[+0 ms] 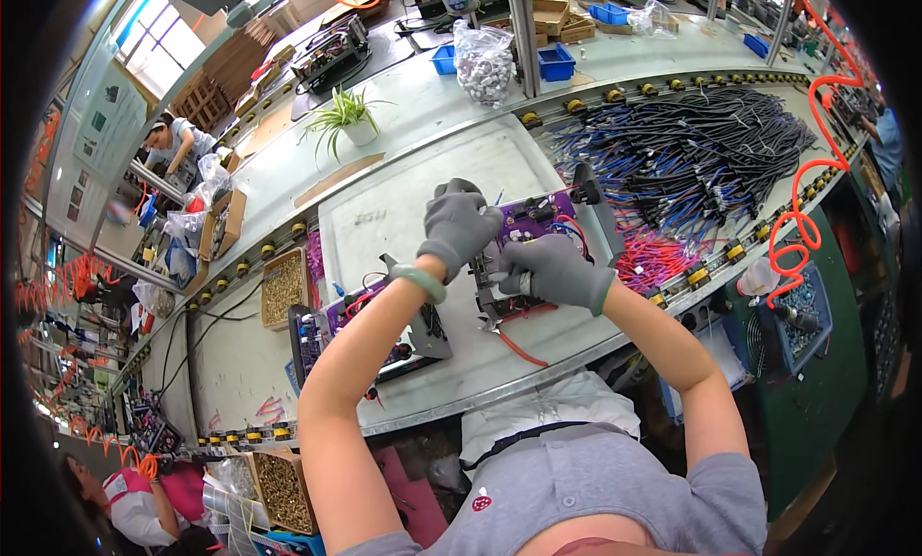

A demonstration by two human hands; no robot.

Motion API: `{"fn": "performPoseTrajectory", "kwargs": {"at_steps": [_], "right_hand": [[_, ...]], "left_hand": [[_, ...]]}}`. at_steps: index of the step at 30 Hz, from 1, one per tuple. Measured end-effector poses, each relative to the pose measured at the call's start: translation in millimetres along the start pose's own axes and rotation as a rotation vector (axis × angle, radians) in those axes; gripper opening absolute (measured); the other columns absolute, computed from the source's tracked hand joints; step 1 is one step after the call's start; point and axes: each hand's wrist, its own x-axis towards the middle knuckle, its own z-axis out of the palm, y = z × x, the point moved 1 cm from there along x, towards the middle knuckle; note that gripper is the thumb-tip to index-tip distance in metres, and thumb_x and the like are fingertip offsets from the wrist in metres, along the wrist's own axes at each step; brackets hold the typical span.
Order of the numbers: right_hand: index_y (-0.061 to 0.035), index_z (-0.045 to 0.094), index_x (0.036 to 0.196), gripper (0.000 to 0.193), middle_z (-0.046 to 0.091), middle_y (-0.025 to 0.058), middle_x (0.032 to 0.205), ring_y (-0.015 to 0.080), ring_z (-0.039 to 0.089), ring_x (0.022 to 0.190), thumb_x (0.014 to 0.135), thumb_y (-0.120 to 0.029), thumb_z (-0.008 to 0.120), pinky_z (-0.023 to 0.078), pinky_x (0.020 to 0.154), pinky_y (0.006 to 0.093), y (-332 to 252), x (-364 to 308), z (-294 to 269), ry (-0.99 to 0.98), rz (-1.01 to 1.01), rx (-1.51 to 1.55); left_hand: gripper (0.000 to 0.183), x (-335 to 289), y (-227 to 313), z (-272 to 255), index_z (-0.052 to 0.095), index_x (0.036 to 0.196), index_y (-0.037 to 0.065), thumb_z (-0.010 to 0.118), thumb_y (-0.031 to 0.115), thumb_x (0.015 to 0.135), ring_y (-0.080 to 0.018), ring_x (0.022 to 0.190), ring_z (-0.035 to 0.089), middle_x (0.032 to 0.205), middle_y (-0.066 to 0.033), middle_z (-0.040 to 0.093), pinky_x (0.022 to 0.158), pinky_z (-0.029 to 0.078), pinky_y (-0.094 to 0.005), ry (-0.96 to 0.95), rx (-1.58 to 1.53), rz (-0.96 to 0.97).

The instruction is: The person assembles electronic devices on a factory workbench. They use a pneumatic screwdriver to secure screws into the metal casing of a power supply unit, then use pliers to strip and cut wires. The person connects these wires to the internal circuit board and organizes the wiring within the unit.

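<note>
Both my hands are gloved in grey and working on the purple circuit board (534, 218) that sits in a metal frame on the pale mat (384, 220), centre of the bench, right in front of me

Left hand (458, 228) lies over the board's left end, fingers curled down and pressed together on the frame edge; can't tell if they pinch anything underneath. Green bangle (420, 281) on that wrist

Right hand (555, 270) is at the near edge of the board, fingers bent and closed around a small grey metal part (509, 285); thumb side is hidden, so exact grip unclear

Red wire (519, 350) trails from the frame toward me across the bench

Second board unit (370, 326), also purple with black frame, sits just to the left of my left forearm. Box of brass screws (284, 287) further left, beside the rollers

Big heap of black and blue cables (701, 148) on the right of the bench, well apart from the hands. Orange coiled hose (807, 201) hangs at right. Potted plant (348, 119) and bag of small parts (483, 61) further back
</note>
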Motion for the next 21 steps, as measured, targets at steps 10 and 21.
{"fn": "performPoseTrajectory", "kwargs": {"at_steps": [10,21], "right_hand": [[-0.0147,0.065,0.075,0.013,0.059,0.0029,0.084,0.023,0.059,0.084,0.077,-0.026,0.07,0.044,0.074,0.04,3,-8,18,0.375,-0.141,-0.414],[-0.0153,0.066,0.079,0.01,0.057,0.0004,0.08,0.0212,0.058,0.082,0.071,-0.019,0.07,0.043,0.079,0.039,5,-16,32,0.454,-0.195,-0.468]], "left_hand": [[0.028,-7,-5,16,0.073,0.086,0.003,0.063,0.029,0.082,-0.0278,0.108,0.055,0.104,-0.0083,0.066,0.095,0.045,-0.0365,0.05,-0.173,-0.046],[0.027,-7,-10,18,0.071,0.084,0.001,0.064,0.027,0.081,-0.0288,0.105,0.055,0.102,-0.0092,0.066,0.093,0.044,-0.0378,0.073,-0.229,-0.007]]}}
